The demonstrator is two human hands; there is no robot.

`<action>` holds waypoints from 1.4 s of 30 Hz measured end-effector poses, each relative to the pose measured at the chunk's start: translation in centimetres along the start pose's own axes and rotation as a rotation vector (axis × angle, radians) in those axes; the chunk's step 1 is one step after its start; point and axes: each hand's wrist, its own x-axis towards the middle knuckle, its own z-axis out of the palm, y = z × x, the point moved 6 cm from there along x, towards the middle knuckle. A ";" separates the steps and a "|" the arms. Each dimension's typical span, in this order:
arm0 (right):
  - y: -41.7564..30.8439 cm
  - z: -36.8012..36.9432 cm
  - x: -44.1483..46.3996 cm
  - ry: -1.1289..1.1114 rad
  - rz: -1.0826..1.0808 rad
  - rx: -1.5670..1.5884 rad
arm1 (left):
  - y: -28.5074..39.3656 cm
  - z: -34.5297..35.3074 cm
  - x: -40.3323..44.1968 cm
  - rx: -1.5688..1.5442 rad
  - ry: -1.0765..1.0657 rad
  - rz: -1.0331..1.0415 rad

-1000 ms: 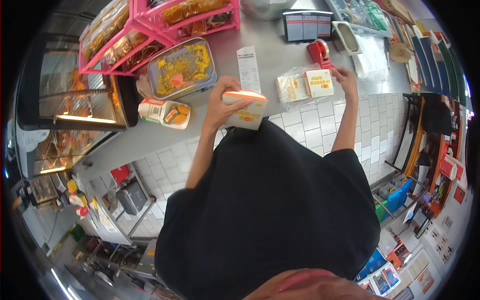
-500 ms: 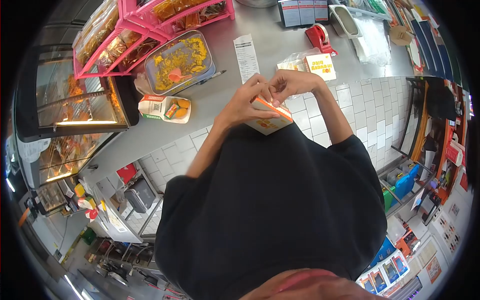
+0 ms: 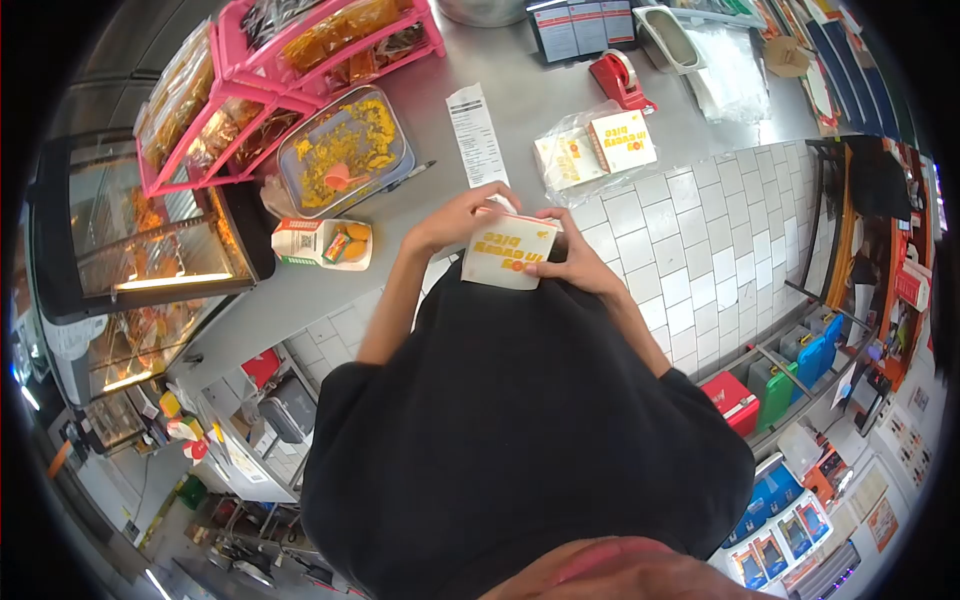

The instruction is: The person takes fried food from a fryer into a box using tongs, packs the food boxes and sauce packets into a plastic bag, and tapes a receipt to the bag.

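Note:
A small white cardboard food box [image 3: 508, 255] with yellow lettering is held in front of my black shirt, its printed face turned up. My left hand [image 3: 452, 222] grips its upper left edge, fingers over the top. On the opposite side, my right hand [image 3: 578, 258] has its thumb pressed on the printed face; the other fingers are partly hidden behind the box. Just beyond, a printed receipt [image 3: 474, 135] lies on the steel counter [image 3: 430, 110]. Two similar boxes in clear plastic [image 3: 622, 140] lie to the right of it.
On the left are an open food carton [image 3: 322, 243], a tub of yellow food with a scoop [image 3: 345, 150], a pen [image 3: 405, 176], pink racks of packets [image 3: 300, 75] and a lit display case [image 3: 150, 240]. Behind stand a red tape dispenser [image 3: 620, 80], a tablet [image 3: 580, 28] and a metal tray [image 3: 668, 38].
The box has been turned so its printed face points up. My right hand has moved from its top edge down to its right side. The view has shifted slightly.

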 end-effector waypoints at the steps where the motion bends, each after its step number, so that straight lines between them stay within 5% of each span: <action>1: 0.0 -0.9 -0.5 0.081 -0.014 0.116 | -0.3 -0.2 1.2 -0.245 -0.030 -0.032; 3: 1.6 -4.2 -1.0 0.294 -0.084 0.261 | -1.3 -1.1 4.6 -0.256 0.030 -0.009; 7: 0.8 -10.5 -2.7 0.702 -0.305 0.730 | -0.7 1.8 14.2 0.794 0.297 0.270; 11: -0.4 -12.6 -3.7 0.689 -0.188 0.510 | -2.5 2.3 17.1 1.289 0.482 0.097; 15: 2.9 -13.9 -1.4 0.488 -0.114 0.616 | -6.2 -2.2 18.9 0.912 0.618 0.102; 23: 7.6 -13.6 4.2 0.697 -0.017 0.850 | -5.7 -3.4 16.3 0.352 0.698 0.339; 32: 7.7 -12.9 4.9 1.077 -0.095 0.636 | -6.7 -0.8 13.7 0.522 0.910 0.422; 35: 7.3 -12.4 5.5 1.093 -0.102 0.622 | -8.6 -0.3 13.0 0.491 0.698 0.205; 42: 9.2 -12.3 5.8 1.019 0.003 0.606 | -5.6 -2.3 12.2 0.215 1.023 0.360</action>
